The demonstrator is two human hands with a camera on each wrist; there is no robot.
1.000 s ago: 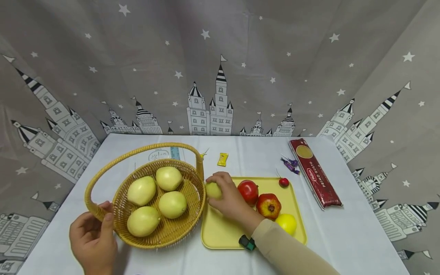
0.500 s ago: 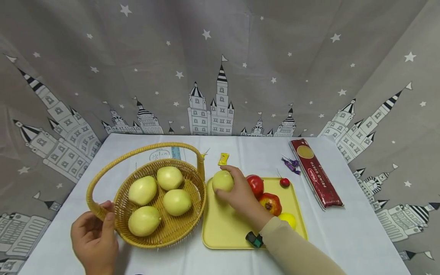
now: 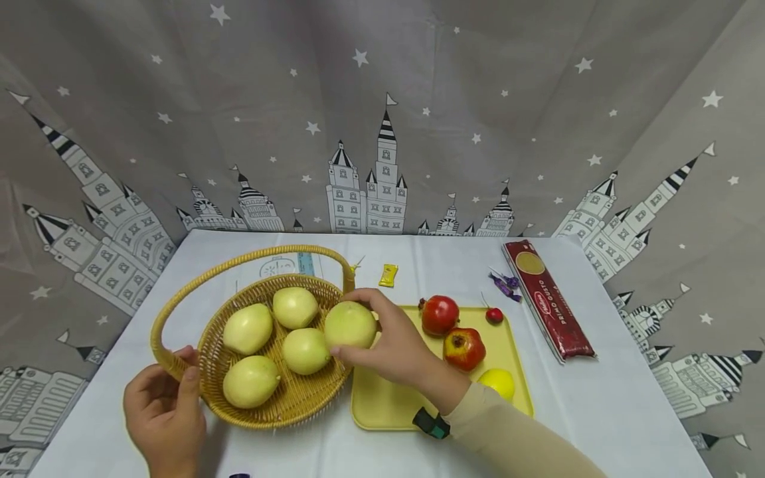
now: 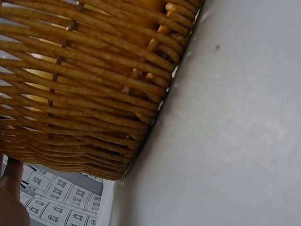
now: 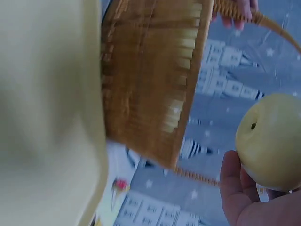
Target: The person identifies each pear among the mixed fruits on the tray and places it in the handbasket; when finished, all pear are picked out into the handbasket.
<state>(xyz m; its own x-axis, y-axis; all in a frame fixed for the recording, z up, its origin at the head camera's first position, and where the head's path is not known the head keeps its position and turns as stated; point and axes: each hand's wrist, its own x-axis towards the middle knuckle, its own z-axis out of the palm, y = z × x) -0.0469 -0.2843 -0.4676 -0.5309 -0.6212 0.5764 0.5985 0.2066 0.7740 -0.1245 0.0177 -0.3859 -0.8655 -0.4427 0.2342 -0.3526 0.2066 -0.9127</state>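
My right hand [image 3: 394, 345] grips a round, pale yellow-green apple [image 3: 350, 325] with a stem hollow; in the right wrist view the apple [image 5: 273, 141] sits between thumb and fingers. It is up over the right rim of the wicker basket [image 3: 281, 415], overlapping that rim in the head view. Inside the basket lie several pale yellow-green, lemon-shaped fruits [image 3: 248, 330]. My left hand [image 3: 164, 418] holds the left foot of the basket's arched handle [image 3: 239, 264]. The left wrist view shows mostly the basket's woven side [image 4: 94, 89].
Right of the basket is a yellow tray [image 3: 382, 405] bearing two pomegranates [image 3: 464, 349], a lemon [image 3: 499, 383] and a cherry [image 3: 493, 315]. Behind are a yellow wrapped candy [image 3: 388, 275], purple-wrapped sweets [image 3: 505, 287] and a red pasta packet [image 3: 550, 302]. A printed curtain [image 3: 382, 66] hangs behind.
My right hand has lifted the apple from the tray's left edge and carried it left, over the basket's right rim. The left hand keeps its hold on the handle.
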